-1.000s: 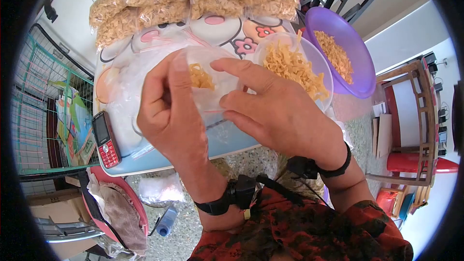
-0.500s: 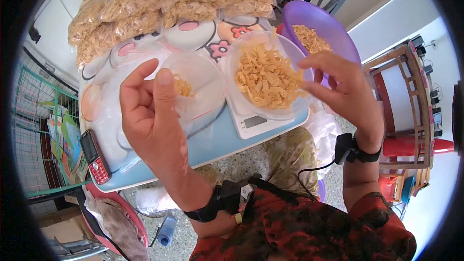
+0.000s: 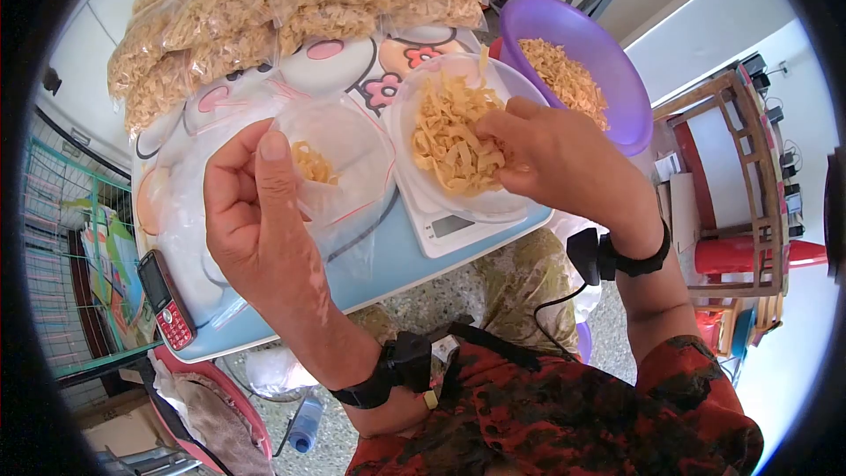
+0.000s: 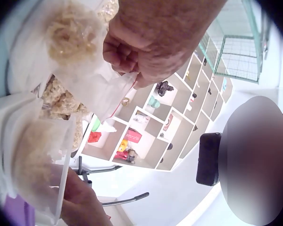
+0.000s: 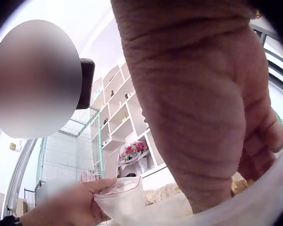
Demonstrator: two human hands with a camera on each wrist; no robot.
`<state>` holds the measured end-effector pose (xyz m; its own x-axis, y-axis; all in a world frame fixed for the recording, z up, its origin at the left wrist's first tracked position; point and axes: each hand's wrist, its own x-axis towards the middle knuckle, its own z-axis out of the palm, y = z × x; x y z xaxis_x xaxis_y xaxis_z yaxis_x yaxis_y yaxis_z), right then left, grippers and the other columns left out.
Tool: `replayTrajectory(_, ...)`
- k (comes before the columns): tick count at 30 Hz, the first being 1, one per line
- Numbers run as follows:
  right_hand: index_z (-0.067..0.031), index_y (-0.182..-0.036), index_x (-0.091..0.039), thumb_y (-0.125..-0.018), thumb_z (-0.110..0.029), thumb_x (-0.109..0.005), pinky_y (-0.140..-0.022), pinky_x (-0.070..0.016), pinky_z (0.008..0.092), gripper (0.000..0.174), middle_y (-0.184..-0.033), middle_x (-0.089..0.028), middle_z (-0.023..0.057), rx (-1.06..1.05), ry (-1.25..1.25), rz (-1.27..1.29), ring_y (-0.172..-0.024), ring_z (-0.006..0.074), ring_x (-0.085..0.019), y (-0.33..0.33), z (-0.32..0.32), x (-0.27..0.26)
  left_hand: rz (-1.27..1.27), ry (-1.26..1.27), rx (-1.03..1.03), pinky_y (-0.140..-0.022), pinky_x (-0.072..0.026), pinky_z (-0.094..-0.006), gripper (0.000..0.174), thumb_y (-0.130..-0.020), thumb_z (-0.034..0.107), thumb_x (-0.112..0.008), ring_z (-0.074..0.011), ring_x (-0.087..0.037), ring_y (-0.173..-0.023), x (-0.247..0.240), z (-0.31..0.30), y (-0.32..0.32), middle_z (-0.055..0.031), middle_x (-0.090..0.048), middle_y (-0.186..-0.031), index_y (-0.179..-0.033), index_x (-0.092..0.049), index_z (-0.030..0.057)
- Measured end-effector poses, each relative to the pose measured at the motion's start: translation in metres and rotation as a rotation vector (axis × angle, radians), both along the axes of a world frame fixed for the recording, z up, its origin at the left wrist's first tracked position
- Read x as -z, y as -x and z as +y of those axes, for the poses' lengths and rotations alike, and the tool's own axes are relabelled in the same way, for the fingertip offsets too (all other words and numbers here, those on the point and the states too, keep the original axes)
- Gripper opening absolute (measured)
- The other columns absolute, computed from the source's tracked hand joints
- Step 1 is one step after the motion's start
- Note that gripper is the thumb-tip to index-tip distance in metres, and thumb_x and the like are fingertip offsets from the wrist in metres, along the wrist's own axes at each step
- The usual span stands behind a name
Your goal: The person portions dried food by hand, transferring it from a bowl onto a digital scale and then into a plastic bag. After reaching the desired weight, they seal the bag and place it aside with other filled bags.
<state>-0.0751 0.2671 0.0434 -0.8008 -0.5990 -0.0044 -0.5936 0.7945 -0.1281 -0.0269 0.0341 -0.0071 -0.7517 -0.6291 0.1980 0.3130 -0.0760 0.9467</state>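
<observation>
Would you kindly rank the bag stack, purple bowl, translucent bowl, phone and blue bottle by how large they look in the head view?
1. Bag stack
2. Purple bowl and translucent bowl: too alike to rank
3. Phone
4. Blue bottle

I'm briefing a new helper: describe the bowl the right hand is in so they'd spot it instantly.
On the cartoon-print table, find the white scale near the person. On it sits the translucent bowl, heaped with yellowish strips, the right hand at them. The neighbouring bowl is purple and off the scale.
</observation>
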Motion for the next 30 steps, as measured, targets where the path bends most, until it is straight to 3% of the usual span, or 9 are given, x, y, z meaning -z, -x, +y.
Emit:
replayTrajectory(3, -0.0035, -0.100, -0.060, -0.075, -0.004, -0.067, -0.064, -0.0495, 0.0354, 0.026, -0.087, -0.060, 0.0111, -0.083, 0.145, -0.010, -0.073, 0.0255, -0.062, 0.007, 0.009, -0.001, 0.001, -0.023, -0.004, -0.053, -0.0333, -0.0150, 0.022, -0.092, 0.019, -0.068, -0.0003, -0.045, -0.063, 0.000, -0.002, -0.002, 0.0035, -0.057, -0.076, -0.103, -0.064, 0.0004)
replayTrajectory(6, -0.0029, -0.099, -0.060, -0.079, 0.001, -0.063, -0.063, -0.0475, 0.0273, 0.021, -0.084, -0.059, 0.0058, -0.008, 0.291, -0.047, -0.070, 0.0144, -0.059, 0.009, 0.018, -0.009, -0.006, -0.021, -0.023, -0.053, -0.0329, -0.0150, 0.022, -0.092, 0.019, -0.068, -0.0003, -0.044, -0.063, 0.000, -0.004, -0.003, 0.0036, -0.057, -0.076, -0.103, -0.064, 0.0006)
replayTrajectory(7, -0.0031, -0.097, -0.062, -0.080, -0.004, -0.064, -0.064, -0.0496, 0.0299, 0.016, -0.081, -0.062, 0.0067, 0.081, 0.375, -0.088, -0.070, 0.0166, -0.062, 0.005, 0.016, -0.017, -0.022, -0.014, -0.033, -0.053, -0.0328, -0.0149, 0.022, -0.092, 0.019, -0.068, -0.0003, -0.044, -0.063, -0.003, -0.003, -0.004, 0.0036, -0.057, -0.076, -0.103, -0.064, 0.0006)
replayTrajectory(10, -0.0027, -0.096, -0.062, -0.083, -0.004, -0.064, -0.063, -0.0480, 0.0241, 0.013, -0.081, -0.061, 0.0013, 0.173, 0.560, -0.107, -0.070, 0.0067, -0.058, 0.009, 0.023, -0.018, -0.004, -0.026, -0.033, -0.053, -0.0327, -0.0149, 0.021, -0.092, 0.018, -0.068, -0.0003, -0.044, -0.063, -0.001, -0.005, -0.005, 0.0037, -0.057, -0.076, -0.103, -0.065, 0.0009)
replayTrajectory(13, -0.0019, -0.096, -0.062, -0.086, -0.005, -0.064, -0.062, -0.0460, 0.0210, 0.011, -0.081, -0.060, -0.0011, 0.211, 0.786, -0.239, -0.071, 0.0029, -0.056, 0.008, 0.011, -0.017, 0.004, -0.037, -0.034, -0.053, -0.0326, -0.0148, 0.020, -0.092, 0.018, -0.067, -0.0001, -0.044, -0.063, 0.000, -0.007, -0.005, 0.0040, -0.057, -0.076, -0.103, -0.065, 0.0011)
replayTrajectory(16, -0.0016, -0.097, -0.062, -0.087, -0.010, -0.064, -0.063, -0.0463, 0.0225, 0.013, -0.082, -0.060, -0.0005, 0.252, 0.782, -0.376, -0.073, 0.0041, -0.056, 0.017, 0.005, -0.010, -0.008, -0.045, -0.041, -0.053, -0.0326, -0.0146, 0.020, -0.092, 0.017, -0.067, 0.0001, -0.044, -0.062, -0.002, -0.007, -0.006, 0.0044, -0.057, -0.076, -0.103, -0.065, 0.0012)
replayTrajectory(22, -0.0018, -0.102, -0.064, -0.086, -0.022, -0.068, -0.069, -0.0496, 0.0309, 0.026, -0.086, -0.065, 0.0049, 0.188, 0.419, -0.120, -0.074, 0.0174, -0.061, 0.027, -0.003, 0.009, 0.012, -0.089, -0.006, -0.052, -0.0331, -0.0146, 0.020, -0.092, 0.017, -0.067, 0.0005, -0.045, -0.063, 0.001, -0.009, -0.005, 0.0046, -0.057, -0.076, -0.103, -0.065, 0.0007)
replayTrajectory(30, -0.0045, -0.122, -0.057, -0.081, -0.024, -0.071, -0.080, -0.0510, 0.0392, 0.048, -0.112, -0.061, 0.0159, 0.032, 0.267, -0.013, -0.092, 0.0306, -0.063, 0.009, 0.003, -0.008, 0.022, -0.097, 0.012, -0.054, -0.0344, -0.0145, 0.019, -0.092, 0.016, -0.067, -0.0002, -0.047, -0.065, 0.004, -0.010, -0.004, 0.0036, -0.059, -0.077, -0.103, -0.065, 0.0005)
